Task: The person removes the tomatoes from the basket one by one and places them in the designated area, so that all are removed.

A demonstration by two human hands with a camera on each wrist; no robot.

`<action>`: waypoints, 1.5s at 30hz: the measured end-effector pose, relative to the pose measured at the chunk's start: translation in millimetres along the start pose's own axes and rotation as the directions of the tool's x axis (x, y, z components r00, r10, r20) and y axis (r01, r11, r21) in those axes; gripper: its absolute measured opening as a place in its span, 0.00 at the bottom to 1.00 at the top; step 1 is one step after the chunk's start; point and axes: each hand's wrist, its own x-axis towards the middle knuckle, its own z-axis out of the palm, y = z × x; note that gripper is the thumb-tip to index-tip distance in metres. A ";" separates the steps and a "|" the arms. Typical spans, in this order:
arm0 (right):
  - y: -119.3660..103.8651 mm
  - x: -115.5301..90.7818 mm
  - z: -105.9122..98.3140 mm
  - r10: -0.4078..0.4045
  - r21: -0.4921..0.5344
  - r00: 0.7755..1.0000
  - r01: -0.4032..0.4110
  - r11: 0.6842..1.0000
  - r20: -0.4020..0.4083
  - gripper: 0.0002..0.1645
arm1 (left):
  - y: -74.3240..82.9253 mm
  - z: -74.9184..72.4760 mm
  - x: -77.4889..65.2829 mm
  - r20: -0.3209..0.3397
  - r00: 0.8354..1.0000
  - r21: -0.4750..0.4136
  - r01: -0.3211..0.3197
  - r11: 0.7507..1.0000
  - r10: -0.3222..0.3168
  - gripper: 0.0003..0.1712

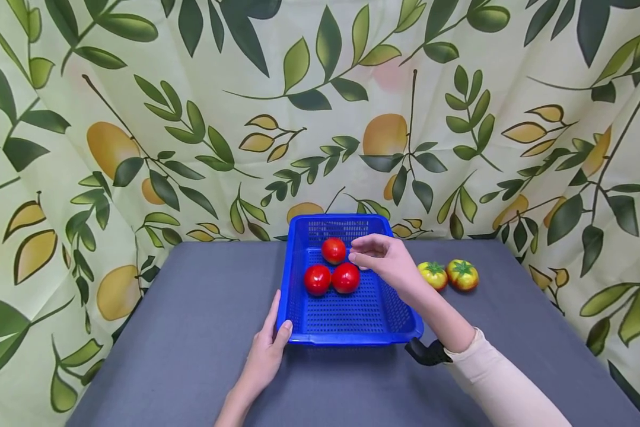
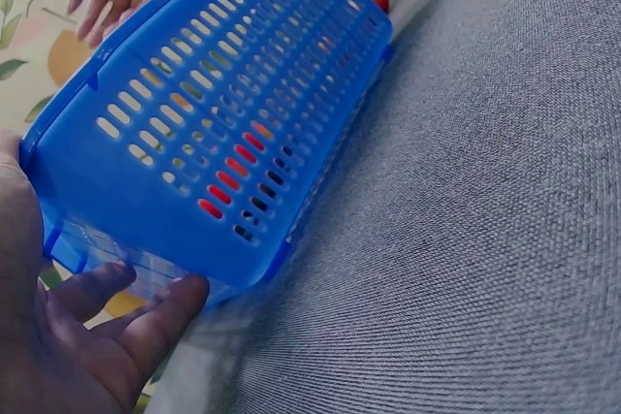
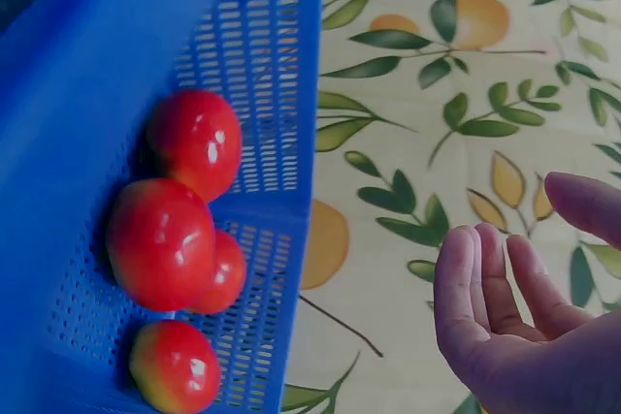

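A blue plastic basket [image 1: 352, 338] holds red tomatoes [image 1: 317, 280]. Three show in the head view; the right wrist view shows another tomato [image 3: 177, 367] among them, which my right hand covers from above. My left hand [image 1: 263, 353] grips the basket at its near left corner, thumb at the rim and fingers along the outer wall. Over the right part of the basket hovers my right hand [image 1: 386, 261], fingers loosely bent and nothing between them. In the right wrist view that hand [image 3: 524, 307] hangs apart from the tomatoes.
Two yellow-and-red tomatoes with green leafy tops, one [image 1: 462, 275] farther right than the other [image 1: 432, 276], lie on the grey tabletop [image 1: 207, 296] beside the basket, partly behind my right forearm. A leaf-and-fruit patterned cloth [image 1: 320, 166] hangs behind and at both sides.
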 end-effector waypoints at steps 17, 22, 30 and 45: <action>21.9 62.7 13.6 0.056 -0.067 0.998 -0.054 0.996 0.028 0.20 | 1.2 -0.2 0.7 -0.006 1.000 0.023 0.004 1.000 -0.004 0.38; 36.8 75.4 12.6 0.110 -0.056 0.994 -0.109 0.992 0.014 0.22 | -0.8 0.0 1.5 -0.006 1.000 0.019 -0.005 1.000 0.006 0.38; 65.6 87.3 17.4 0.185 -0.100 0.983 -0.185 0.978 -0.002 0.27 | 0.3 -0.5 1.0 -0.005 1.000 0.011 0.010 1.000 -0.010 0.38; 77.0 83.6 12.1 0.352 -0.079 0.936 -0.352 0.932 -0.015 0.28 | -2.2 3.3 1.1 0.001 1.000 0.005 0.023 1.000 -0.023 0.38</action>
